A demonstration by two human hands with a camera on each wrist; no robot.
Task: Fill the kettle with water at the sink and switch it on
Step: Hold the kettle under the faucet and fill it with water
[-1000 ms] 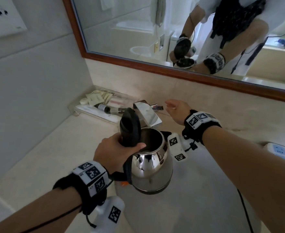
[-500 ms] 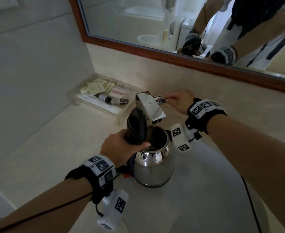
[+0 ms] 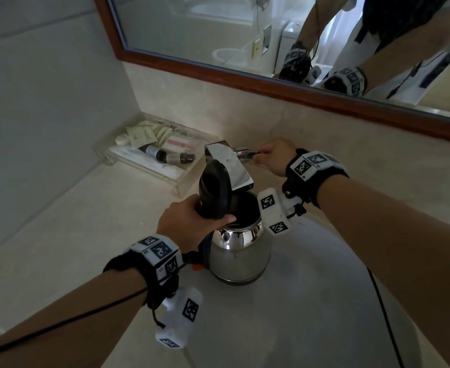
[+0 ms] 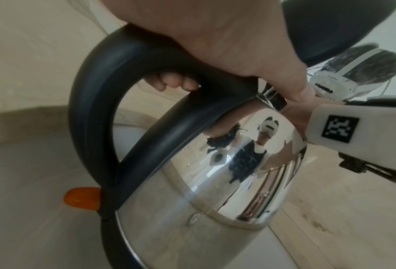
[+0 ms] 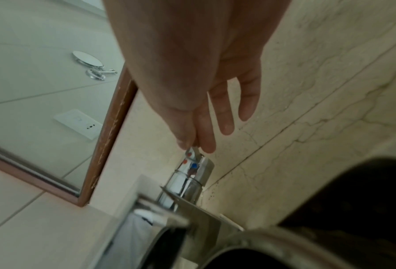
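Sink basin [image 3: 311,301]: broad bare bowl below the kettle [image 3: 241,251]. Kettle held over basin's back edge, lid [image 3: 214,193] up, mouth just under faucet [image 3: 230,166] spout. Left hand [image 3: 189,224] wrapped round kettle handle [image 4: 105,76]. Right hand [image 3: 274,159], behind faucet, pinches its lever [image 5: 193,152].

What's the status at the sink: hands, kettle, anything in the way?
Left hand grips the kettle handle, lid open under the tap spout. Right hand pinches the tap lever. No water visible yet. Nothing in the way.
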